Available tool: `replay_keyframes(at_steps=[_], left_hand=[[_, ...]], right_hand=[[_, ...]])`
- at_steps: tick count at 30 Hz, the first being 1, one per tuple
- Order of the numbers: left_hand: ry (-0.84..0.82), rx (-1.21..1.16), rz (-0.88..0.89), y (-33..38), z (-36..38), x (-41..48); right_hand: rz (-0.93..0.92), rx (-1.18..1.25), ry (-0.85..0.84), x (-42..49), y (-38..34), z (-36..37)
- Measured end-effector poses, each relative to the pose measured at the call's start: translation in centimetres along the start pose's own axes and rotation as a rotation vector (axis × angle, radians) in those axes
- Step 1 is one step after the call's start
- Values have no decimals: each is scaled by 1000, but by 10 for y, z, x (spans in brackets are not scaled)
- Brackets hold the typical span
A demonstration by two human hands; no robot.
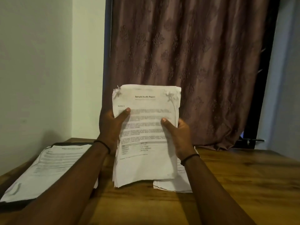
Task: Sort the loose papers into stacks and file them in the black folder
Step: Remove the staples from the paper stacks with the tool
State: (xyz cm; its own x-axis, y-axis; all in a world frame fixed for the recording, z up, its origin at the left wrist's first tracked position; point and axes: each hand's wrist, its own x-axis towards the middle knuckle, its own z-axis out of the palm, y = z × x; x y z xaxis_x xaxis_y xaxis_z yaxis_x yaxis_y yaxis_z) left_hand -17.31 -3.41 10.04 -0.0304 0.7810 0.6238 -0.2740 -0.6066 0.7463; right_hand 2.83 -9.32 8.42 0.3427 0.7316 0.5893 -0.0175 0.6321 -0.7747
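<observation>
Main worry here: losing the bottom of that thick stack of white printed papers (146, 135). Held upright over the brown wooden tabletop (243, 184), pinched only at mid-height on the two side edges, lower sheets a bit splayed at 6 o'clock. Hard to tell whether touching the wood or not. Easy to picture a few sheets sliding out and mixing into the flatter pile of white papers (173, 185) lying just behind at about 5 o'clock. Sorting undone, basically. Crumpled, dog-eared top corners too, so likely to snag or tear if squared up too roughly.

Left hand (112, 125) at 9 o'clock of the stack: clamped on the edge, thumb flat across the front sheet, fingers out of sight behind. Right hand (178, 137) at 3 o'clock: same deal, thumb on the front, sitting a touch lower than the left. Both forearms reaching in from 6 o'clock, thin dark band on each wrist.

Black folder (14, 205) lying flat way over at 8 o'clock, mostly buried under another sheaf of printed white sheets (53, 166), only dark edges showing. Well apart from the held stack, so nothing filed from this bunch yet, by the look of it.
</observation>
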Motion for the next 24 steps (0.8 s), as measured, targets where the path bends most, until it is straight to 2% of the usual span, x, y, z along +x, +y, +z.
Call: replay_keyframes(at_steps=[5, 13, 19, 24], left_hand=[[-66, -12, -39, 11, -10, -23], [-58, -30, -45, 35, -11, -22], [-75, -87, -187, 8, -10, -44], [-102, -77, -232, -10, -8, -50]], right_hand=[[62, -10, -35, -26, 7, 2], [-26, -33, -42, -35, -26, 17], [90, -12, -5, -58, 7, 4], [95, -25, -17, -54, 19, -1]])
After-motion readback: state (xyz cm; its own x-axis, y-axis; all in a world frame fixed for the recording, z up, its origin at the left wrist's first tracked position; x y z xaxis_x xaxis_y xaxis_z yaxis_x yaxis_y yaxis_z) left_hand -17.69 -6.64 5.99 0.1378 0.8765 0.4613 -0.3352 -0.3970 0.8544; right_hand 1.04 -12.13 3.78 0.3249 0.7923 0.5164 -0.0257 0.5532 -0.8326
